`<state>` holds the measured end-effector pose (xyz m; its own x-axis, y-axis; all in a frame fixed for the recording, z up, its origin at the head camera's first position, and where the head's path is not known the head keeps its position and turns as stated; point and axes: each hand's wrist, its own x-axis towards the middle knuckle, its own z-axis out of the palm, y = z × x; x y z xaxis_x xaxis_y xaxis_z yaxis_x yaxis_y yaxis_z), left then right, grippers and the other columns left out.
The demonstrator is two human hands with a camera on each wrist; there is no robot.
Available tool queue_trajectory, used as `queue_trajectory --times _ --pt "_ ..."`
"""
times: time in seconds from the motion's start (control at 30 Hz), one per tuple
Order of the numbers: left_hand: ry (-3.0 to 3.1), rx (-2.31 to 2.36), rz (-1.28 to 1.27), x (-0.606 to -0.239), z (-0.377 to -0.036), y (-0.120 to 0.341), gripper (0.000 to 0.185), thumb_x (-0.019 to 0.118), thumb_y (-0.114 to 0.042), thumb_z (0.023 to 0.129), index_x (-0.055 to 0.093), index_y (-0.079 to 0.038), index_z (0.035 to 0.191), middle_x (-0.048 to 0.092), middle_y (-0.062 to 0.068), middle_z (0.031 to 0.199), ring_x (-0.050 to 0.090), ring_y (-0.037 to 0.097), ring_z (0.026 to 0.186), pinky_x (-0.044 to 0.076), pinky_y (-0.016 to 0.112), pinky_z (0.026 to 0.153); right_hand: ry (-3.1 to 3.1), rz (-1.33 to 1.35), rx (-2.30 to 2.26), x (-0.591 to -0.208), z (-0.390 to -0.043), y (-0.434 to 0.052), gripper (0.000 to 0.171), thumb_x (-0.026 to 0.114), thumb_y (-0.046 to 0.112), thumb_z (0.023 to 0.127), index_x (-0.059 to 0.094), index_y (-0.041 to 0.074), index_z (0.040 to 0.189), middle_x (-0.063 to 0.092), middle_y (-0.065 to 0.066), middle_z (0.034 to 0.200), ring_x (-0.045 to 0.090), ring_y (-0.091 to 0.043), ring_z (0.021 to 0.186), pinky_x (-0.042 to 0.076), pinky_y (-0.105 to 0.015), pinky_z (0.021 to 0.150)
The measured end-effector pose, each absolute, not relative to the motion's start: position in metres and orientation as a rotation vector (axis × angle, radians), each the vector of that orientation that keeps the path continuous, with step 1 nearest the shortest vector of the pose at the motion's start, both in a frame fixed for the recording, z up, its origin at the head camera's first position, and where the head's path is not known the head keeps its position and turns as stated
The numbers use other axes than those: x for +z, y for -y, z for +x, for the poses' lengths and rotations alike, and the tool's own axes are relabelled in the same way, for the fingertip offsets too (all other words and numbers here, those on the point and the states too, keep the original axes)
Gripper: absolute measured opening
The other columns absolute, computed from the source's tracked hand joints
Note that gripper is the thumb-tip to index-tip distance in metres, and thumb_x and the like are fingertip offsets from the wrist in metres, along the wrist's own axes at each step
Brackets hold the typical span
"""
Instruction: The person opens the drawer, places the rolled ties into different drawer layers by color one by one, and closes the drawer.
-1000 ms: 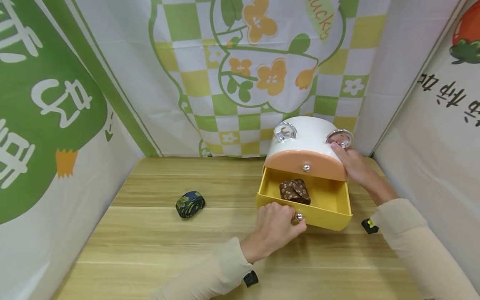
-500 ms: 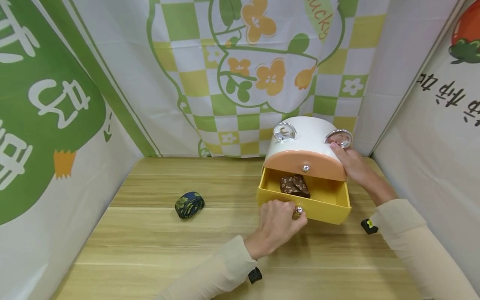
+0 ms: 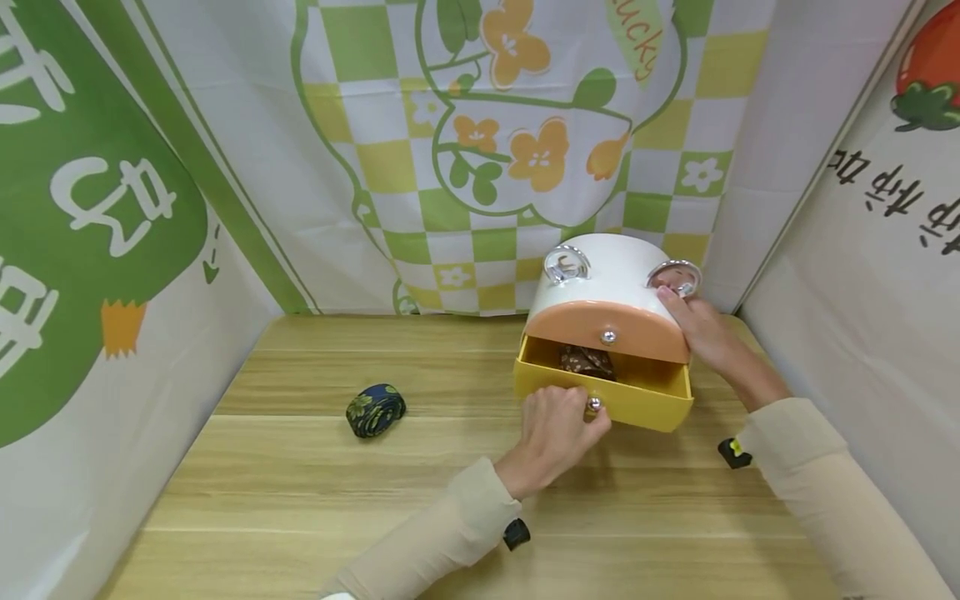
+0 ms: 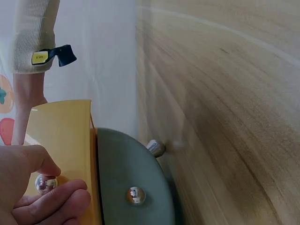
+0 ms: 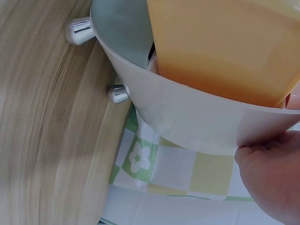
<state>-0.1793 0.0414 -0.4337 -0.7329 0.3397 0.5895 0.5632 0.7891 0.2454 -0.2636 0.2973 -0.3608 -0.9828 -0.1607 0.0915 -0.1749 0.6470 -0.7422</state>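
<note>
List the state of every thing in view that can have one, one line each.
Yellow lower drawer: partly open.
Orange upper drawer: closed.
Brown patterned folded cloth: inside the yellow drawer, half hidden.
Dark blue floral rolled cloth: rolled up, lying on the wooden table.
Left hand: pinching the drawer's silver knob.
Right hand: resting on the white cabinet.

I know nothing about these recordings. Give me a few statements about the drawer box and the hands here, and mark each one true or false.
1. The left hand pinches the silver knob of the yellow drawer. True.
2. The yellow drawer is fully shut. False: it stands partly open, with a brown patterned roll showing inside.
3. The right hand rests on the white box. True.
4. A dark blue floral roll lies inside the drawer. False: it lies on the wooden table, apart to the left.
</note>
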Motion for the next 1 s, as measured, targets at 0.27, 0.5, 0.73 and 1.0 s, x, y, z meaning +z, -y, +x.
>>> queue_trajectory --times 0.27,0.5,0.73,1.0 --pt "2.474 -0.591 -0.664 -0.430 -0.191 -0.050 0.052 0.074 -0.025 0.086 0.033 -0.023 0.053 0.020 -0.012 0.048 0.013 0.000 0.047 0.010 0.015 0.040 2.820 0.288 1.286 -0.357 -0.263 -0.299 0.071 0.023 0.051 0.113 0.061 -0.004 0.136 0.068 -0.026 0.122 0.059 -0.016 0.105 0.044 -0.048 0.103" --pt "2.493 -0.584 -0.607 -0.432 -0.200 -0.053 0.053 0.074 -0.026 0.085 0.032 -0.023 0.054 0.020 -0.012 0.048 0.016 0.002 0.047 0.012 0.017 0.041 2.842 0.280 1.284 -0.357 -0.263 -0.297 0.073 0.024 0.053 0.113 0.064 -0.004 0.133 0.071 -0.023 0.120 0.061 -0.014 0.105 0.046 -0.049 0.103" --pt "2.516 -0.587 -0.602 -0.433 -0.208 -0.056 0.052 0.071 -0.027 0.088 0.033 -0.023 0.054 0.023 -0.012 0.047 0.017 0.001 0.046 0.014 0.017 0.040 2.820 0.327 1.359 -0.359 -0.262 -0.296 0.071 0.023 0.052 0.113 0.065 -0.003 0.131 0.077 0.001 0.099 0.067 0.000 0.094 0.048 -0.038 0.100" --pt "2.517 -0.595 -0.586 -0.432 -0.215 -0.060 0.051 0.071 -0.025 0.087 0.034 -0.022 0.053 0.025 -0.011 0.047 0.022 0.003 0.045 0.016 0.018 0.039 2.809 0.328 1.369 -0.359 -0.263 -0.297 0.071 0.024 0.050 0.114 0.068 -0.003 0.126 0.075 0.009 0.092 0.066 0.002 0.093 0.047 -0.034 0.098"
